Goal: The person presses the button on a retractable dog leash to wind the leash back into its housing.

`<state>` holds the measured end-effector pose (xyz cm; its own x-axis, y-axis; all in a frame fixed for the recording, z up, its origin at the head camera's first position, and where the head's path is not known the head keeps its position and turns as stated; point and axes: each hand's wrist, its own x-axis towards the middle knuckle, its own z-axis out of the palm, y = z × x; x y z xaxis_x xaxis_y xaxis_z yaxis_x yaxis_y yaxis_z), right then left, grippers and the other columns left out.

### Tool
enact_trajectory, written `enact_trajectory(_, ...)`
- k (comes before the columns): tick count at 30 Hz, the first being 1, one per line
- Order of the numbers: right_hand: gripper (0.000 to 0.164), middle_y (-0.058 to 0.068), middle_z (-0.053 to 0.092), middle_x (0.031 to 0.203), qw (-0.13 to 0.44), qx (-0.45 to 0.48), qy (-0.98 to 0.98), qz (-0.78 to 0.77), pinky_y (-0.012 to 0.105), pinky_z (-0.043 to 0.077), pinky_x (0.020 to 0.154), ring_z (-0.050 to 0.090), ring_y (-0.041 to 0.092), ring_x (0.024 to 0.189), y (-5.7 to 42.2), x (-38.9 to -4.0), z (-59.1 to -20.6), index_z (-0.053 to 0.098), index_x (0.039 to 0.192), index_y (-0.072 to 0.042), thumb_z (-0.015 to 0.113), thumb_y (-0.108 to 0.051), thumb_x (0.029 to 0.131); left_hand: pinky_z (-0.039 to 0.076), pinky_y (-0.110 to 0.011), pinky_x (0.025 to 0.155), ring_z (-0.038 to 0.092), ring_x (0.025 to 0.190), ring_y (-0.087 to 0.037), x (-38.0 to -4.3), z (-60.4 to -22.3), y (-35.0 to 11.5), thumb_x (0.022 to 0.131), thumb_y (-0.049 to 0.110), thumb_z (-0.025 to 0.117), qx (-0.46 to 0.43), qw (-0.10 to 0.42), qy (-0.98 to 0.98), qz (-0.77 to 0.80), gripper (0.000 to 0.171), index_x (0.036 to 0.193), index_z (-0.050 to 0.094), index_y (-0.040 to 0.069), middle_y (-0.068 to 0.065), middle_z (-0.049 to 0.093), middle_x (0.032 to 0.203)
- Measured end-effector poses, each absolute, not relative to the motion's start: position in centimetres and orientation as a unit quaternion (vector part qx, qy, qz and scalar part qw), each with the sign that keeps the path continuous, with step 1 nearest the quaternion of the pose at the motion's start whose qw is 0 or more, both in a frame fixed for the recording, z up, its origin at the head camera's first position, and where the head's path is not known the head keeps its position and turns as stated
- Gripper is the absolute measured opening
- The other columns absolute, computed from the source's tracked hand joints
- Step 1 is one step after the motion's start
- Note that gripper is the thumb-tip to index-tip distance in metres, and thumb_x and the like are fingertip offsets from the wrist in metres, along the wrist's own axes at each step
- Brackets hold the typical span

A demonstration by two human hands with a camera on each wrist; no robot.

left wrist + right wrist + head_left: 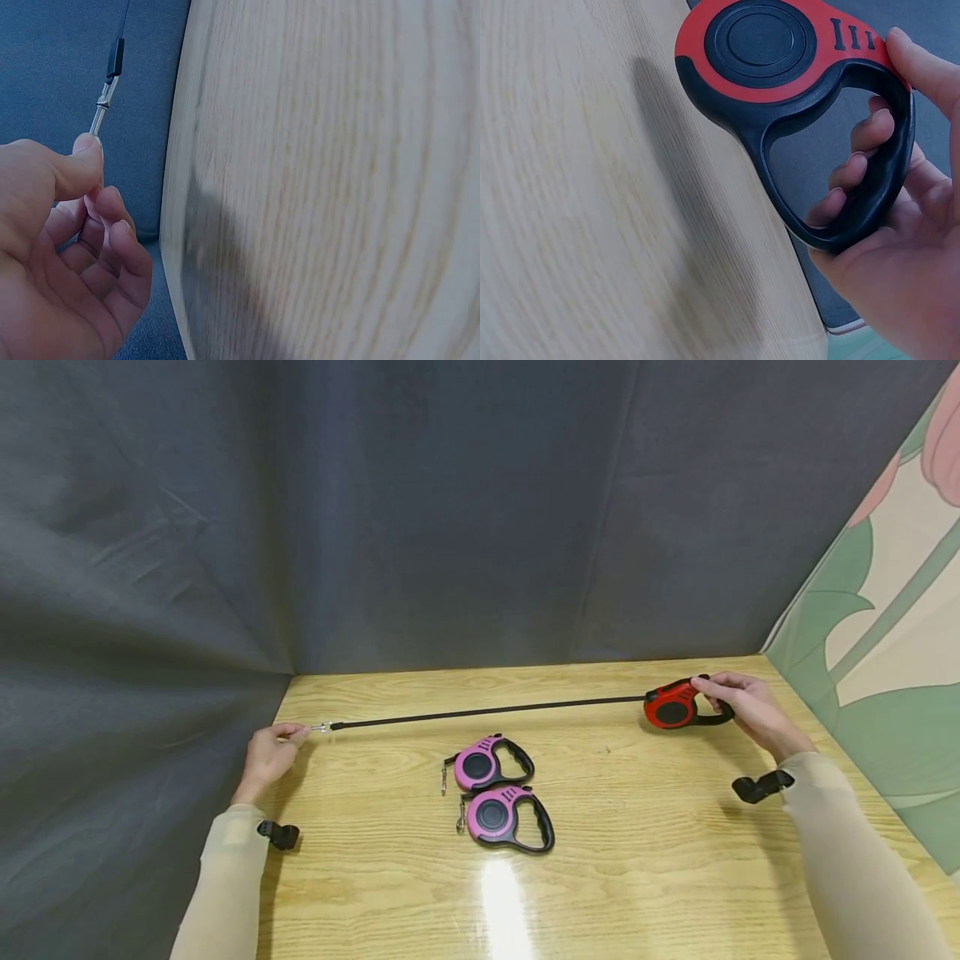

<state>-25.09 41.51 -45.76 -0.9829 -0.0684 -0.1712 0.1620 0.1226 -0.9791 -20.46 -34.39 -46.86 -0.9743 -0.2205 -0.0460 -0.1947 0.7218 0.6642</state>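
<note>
My right hand (750,706) grips the black handle of a red retractable dog leash (670,706), its fingers curled through the loop and the thumb at the top of the casing in the right wrist view. A black cord (487,711) runs out of the casing, stretched nearly straight across the table to the left. At its far end is a silver metal clip (100,112), which my left hand (272,756) pinches between thumb and fingers. Two pink-and-black retractable leashes (476,766) lie one in front of the other between the hands, metal clips at their left.
The wooden table (637,843) carries everything, with a bright glare near its front. Dark grey cloth (465,527) hangs behind and at the left. A flower-patterned panel (900,635) stands along the right edge.
</note>
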Motion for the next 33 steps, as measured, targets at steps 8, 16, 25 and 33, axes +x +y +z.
enact_trajectory(8,0.022,-0.011,0.057,0.073,0.090,0.033,0.752,-0.652,0.031,0.032,0.070,0.047,0.013,0.075,40.9,-25.1,-45.7,0.067,0.086,-0.017,0.071,-0.027,0.105,0.046,-0.027,0.067,0.057,0.080,-0.020,-20.4,-46.8,-34.3,0.110,0.026,0.061,0.106,0.020,-0.932,-0.345,0.040,0.128,0.071,-0.008,-0.029,0.069,0.125)
enact_trajectory(16,0.021,-0.013,0.056,0.072,0.095,0.034,0.765,-0.636,0.035,0.026,0.071,0.045,0.012,0.074,40.4,-25.1,-45.8,0.067,0.088,-0.020,0.070,-0.030,0.105,0.046,-0.025,0.068,0.058,0.080,-0.017,-20.3,-47.0,-34.4,0.110,0.026,0.062,0.102,0.027,-0.933,-0.344,0.038,0.126,0.072,-0.008,-0.029,0.071,0.124)
enact_trajectory(25,0.020,-0.014,0.057,0.074,0.101,0.038,0.772,-0.626,0.040,0.021,0.070,0.039,0.015,0.070,40.1,-25.3,-45.7,0.067,0.091,-0.020,0.070,-0.034,0.106,0.045,-0.025,0.065,0.057,0.074,-0.014,-20.4,-46.8,-34.2,0.110,0.026,0.063,0.105,0.026,-0.931,-0.348,0.038,0.126,0.072,-0.007,-0.028,0.071,0.121)
enact_trajectory(33,0.020,-0.014,0.057,0.074,0.106,0.043,0.783,-0.612,0.038,0.025,0.069,0.038,0.014,0.069,39.7,-25.4,-45.7,0.067,0.093,-0.020,0.070,-0.036,0.105,0.046,-0.024,0.065,0.057,0.075,-0.013,-20.4,-46.9,-34.2,0.109,0.026,0.064,0.105,0.028,-0.931,-0.347,0.038,0.125,0.073,-0.007,-0.028,0.072,0.120)
